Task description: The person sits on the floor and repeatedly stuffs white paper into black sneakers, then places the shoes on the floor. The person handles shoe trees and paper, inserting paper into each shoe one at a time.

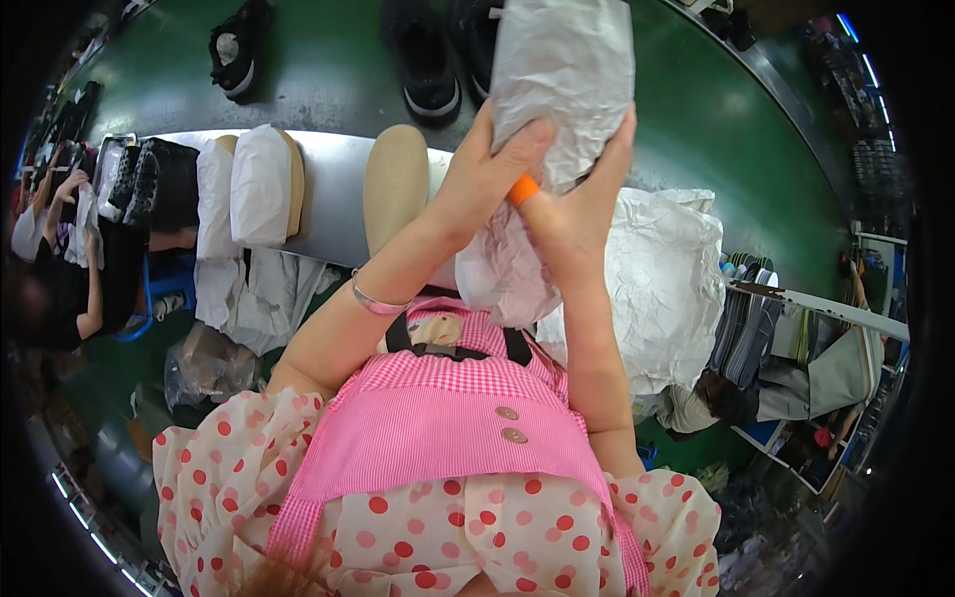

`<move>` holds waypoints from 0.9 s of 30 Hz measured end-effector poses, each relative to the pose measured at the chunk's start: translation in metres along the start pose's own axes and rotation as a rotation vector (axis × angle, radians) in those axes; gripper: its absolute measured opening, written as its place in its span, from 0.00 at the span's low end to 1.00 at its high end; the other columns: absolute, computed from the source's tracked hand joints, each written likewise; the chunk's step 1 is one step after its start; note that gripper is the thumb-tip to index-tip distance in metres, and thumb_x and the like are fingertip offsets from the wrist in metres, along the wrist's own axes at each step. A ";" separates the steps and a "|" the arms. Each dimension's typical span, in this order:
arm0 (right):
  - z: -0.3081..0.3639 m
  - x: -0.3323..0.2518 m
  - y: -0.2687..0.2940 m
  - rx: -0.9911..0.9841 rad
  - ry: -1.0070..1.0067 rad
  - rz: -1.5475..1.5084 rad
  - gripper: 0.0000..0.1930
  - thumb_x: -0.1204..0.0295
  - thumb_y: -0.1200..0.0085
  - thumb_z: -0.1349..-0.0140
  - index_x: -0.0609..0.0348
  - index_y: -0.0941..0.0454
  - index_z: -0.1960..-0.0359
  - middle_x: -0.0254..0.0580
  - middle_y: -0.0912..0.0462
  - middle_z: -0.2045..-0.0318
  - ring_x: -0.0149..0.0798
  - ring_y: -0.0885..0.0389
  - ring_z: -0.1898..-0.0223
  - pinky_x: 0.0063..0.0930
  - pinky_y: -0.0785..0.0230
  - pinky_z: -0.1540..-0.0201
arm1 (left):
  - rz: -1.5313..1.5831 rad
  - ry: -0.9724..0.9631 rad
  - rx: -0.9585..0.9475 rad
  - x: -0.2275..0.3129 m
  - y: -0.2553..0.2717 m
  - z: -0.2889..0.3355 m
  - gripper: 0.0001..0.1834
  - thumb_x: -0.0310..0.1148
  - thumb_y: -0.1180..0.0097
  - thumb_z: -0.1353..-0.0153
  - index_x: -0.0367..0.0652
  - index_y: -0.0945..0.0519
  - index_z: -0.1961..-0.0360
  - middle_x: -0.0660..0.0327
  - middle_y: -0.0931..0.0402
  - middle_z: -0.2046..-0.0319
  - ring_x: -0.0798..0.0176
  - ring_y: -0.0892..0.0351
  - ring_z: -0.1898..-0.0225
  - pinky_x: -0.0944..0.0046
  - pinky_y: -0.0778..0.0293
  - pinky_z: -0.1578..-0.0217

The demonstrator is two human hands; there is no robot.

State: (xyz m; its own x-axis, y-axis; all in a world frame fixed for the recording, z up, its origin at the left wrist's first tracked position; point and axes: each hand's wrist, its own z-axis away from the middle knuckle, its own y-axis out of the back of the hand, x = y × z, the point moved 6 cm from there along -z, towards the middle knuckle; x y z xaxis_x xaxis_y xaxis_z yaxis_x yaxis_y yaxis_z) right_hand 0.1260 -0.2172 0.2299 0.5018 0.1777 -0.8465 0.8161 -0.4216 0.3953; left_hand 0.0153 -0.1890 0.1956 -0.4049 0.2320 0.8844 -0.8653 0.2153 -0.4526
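Both my hands hold a bundle of crumpled white tissue paper (563, 75) above the bench's near edge. My left hand (487, 174) grips its left side, thumb laid across the paper. On the right side, my right hand (582, 219) has its fingers wrapped round it, with an orange band on the thumb. The bundle's lower end hangs loose below my hands; whatever is inside it is hidden. A loose stack of wrinkled white paper sheets (667, 289) lies beside my right forearm. Left of my hands a beige sole-shaped piece (396, 189) rests on the metal edge.
Black shoes (430, 75) stand on the green surface (328, 60) beyond the metal strip (333, 189). Paper-covered sole-shaped pieces (261, 189) lie at left, near a clear plastic bag (211, 366). Another person (60, 269) works at far left. Striped shoes (748, 318) sit on a rack at right.
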 end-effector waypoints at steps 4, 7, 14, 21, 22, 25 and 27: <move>-0.007 0.004 -0.011 -0.214 -0.041 -0.251 0.55 0.73 0.31 0.59 0.64 0.57 0.31 0.52 0.40 0.37 0.44 0.38 0.37 0.34 0.44 0.36 | 0.243 0.023 0.086 -0.005 0.009 -0.002 0.32 0.44 0.41 0.39 0.37 0.36 0.40 0.58 0.29 0.47 0.65 0.28 0.48 0.65 0.31 0.48; -0.006 0.013 -0.013 -0.275 -0.099 -0.460 0.50 0.73 0.34 0.52 0.64 0.55 0.31 0.52 0.41 0.36 0.42 0.38 0.37 0.32 0.43 0.37 | 0.384 0.025 0.120 0.013 0.007 0.001 0.32 0.43 0.37 0.42 0.36 0.34 0.44 0.58 0.27 0.52 0.66 0.25 0.53 0.66 0.28 0.52; 0.021 0.033 -0.021 -0.140 -0.318 -0.642 0.28 0.67 0.43 0.37 0.67 0.40 0.40 0.46 0.27 0.48 0.33 0.30 0.47 0.25 0.38 0.44 | 0.376 0.036 0.175 0.006 0.015 -0.009 0.29 0.44 0.37 0.42 0.35 0.32 0.48 0.60 0.25 0.56 0.68 0.23 0.58 0.67 0.25 0.57; 0.023 0.049 -0.012 -0.025 -0.360 -0.688 0.11 0.69 0.47 0.33 0.65 0.28 0.57 0.35 0.21 0.62 0.23 0.28 0.61 0.17 0.35 0.55 | 0.295 0.178 0.112 -0.007 0.006 0.004 0.35 0.57 0.46 0.39 0.36 0.32 0.44 0.60 0.25 0.51 0.67 0.24 0.53 0.66 0.27 0.51; 0.016 0.052 -0.012 -0.034 -0.375 -0.729 0.10 0.70 0.47 0.33 0.65 0.27 0.58 0.34 0.21 0.63 0.22 0.27 0.62 0.16 0.35 0.57 | 0.359 0.148 0.104 -0.012 0.007 0.005 0.36 0.58 0.47 0.39 0.36 0.31 0.44 0.60 0.25 0.51 0.67 0.24 0.51 0.66 0.28 0.50; 0.010 0.049 -0.018 -0.076 -0.432 -0.814 0.11 0.67 0.49 0.32 0.64 0.25 0.59 0.31 0.20 0.65 0.19 0.27 0.66 0.13 0.34 0.61 | 0.388 0.143 0.087 -0.015 0.008 0.007 0.36 0.58 0.47 0.39 0.36 0.31 0.43 0.59 0.26 0.50 0.65 0.25 0.49 0.65 0.30 0.47; 0.013 0.048 -0.031 -0.134 -0.506 -0.928 0.12 0.65 0.50 0.31 0.63 0.25 0.59 0.31 0.20 0.65 0.19 0.27 0.65 0.13 0.34 0.61 | 0.410 0.138 0.118 -0.003 0.009 0.005 0.36 0.58 0.46 0.40 0.37 0.30 0.43 0.58 0.25 0.49 0.63 0.25 0.49 0.64 0.29 0.47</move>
State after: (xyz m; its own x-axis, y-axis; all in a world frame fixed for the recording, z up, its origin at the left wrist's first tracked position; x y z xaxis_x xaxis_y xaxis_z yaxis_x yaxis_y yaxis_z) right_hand 0.1213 -0.2073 0.1727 -0.4851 -0.0241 -0.8741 0.8583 -0.2043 -0.4707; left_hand 0.0070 -0.1930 0.1890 -0.6852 0.4016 0.6077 -0.6727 -0.0290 -0.7393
